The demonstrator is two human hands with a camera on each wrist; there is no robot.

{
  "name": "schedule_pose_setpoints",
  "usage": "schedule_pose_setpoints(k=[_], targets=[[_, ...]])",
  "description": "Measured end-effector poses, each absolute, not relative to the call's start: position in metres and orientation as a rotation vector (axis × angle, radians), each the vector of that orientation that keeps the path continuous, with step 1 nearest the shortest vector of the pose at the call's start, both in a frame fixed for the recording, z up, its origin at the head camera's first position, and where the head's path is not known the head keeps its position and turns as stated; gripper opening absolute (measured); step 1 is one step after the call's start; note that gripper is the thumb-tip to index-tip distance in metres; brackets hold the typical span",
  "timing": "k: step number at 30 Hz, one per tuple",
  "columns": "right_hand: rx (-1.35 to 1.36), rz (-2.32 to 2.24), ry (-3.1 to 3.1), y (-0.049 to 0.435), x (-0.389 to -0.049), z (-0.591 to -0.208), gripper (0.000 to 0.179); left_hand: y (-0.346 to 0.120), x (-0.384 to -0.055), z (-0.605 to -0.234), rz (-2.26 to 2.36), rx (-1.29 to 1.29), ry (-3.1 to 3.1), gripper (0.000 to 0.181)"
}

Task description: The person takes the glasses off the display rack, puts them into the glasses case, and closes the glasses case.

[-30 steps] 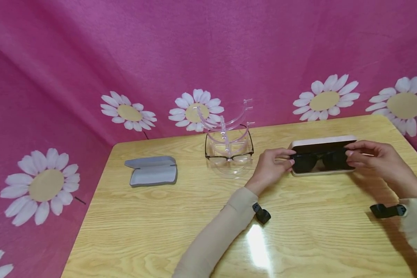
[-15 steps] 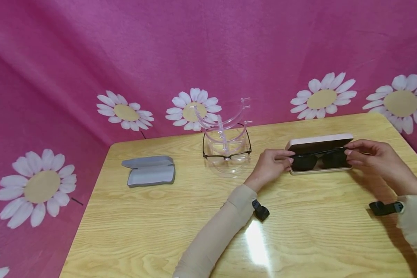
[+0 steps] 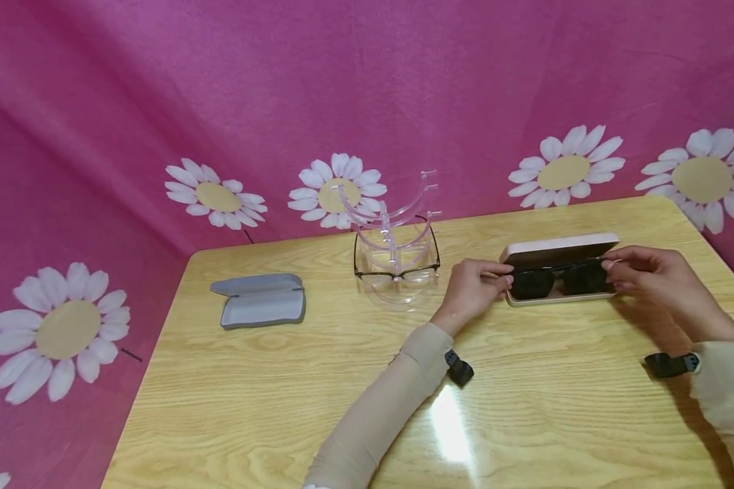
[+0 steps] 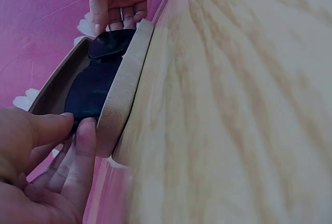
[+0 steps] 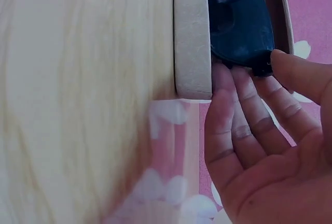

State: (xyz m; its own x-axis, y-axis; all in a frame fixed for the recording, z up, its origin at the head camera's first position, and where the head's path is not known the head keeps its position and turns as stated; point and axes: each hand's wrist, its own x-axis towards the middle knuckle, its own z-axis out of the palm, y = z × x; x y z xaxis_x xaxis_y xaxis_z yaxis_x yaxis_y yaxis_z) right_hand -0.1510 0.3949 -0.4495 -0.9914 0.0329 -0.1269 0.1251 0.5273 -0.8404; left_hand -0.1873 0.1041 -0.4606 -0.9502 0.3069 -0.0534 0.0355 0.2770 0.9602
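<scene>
Dark-lensed sunglasses (image 3: 584, 279) sit at the mouth of an open, pale glasses case (image 3: 563, 300), whose dark-lined lid stands raised behind them. At the left end, my left hand (image 3: 472, 291) pinches the frame between thumb and fingers. My right hand (image 3: 669, 285) holds the opposite end the same way. Seen from the left wrist, the lenses (image 4: 93, 86) lie partly inside the case wall (image 4: 127, 86). From the right wrist, my thumb presses the frame's corner (image 5: 263, 63), with the fingers curled beneath. How deep the sunglasses sit is unclear.
Left of my hands, a clear acrylic display stand (image 3: 397, 234) carries black-framed eyeglasses (image 3: 396, 276) on a lower tier. Farther left, a grey glasses case (image 3: 263, 307) lies open. The wooden table (image 3: 251, 401) meets a pink daisy-print cloth (image 3: 440, 81) at its back edge.
The head view has shifted slightly, so everything sits a little farther left. Both hands keep hold of the sunglasses at the case, with hardly any visible movement.
</scene>
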Motion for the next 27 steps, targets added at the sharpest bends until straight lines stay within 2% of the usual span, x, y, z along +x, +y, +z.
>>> schedule_pose_setpoints(k=[6, 13, 20, 27], targets=[[0.167, -1.417, 2.706, 0.394, -0.151, -0.451, 0.046, 0.102, -0.188, -0.458, 1.717, 0.316, 2.34, 0.017], [0.216, -1.452, 2.647, 0.396, -0.154, -0.453, 0.018, 0.101, -0.187, -0.456, 1.565, 0.375, 2.539, 0.014], [0.232, -1.38, 2.66, 0.398, -0.152, -0.453, 0.038, 0.103, -0.188, -0.455, 1.418, 0.384, 2.701, 0.01], [0.241, -1.341, 2.668, 0.399, -0.152, -0.451, 0.035, 0.105, -0.189, -0.449, 1.285, 0.452, 2.719, 0.014]])
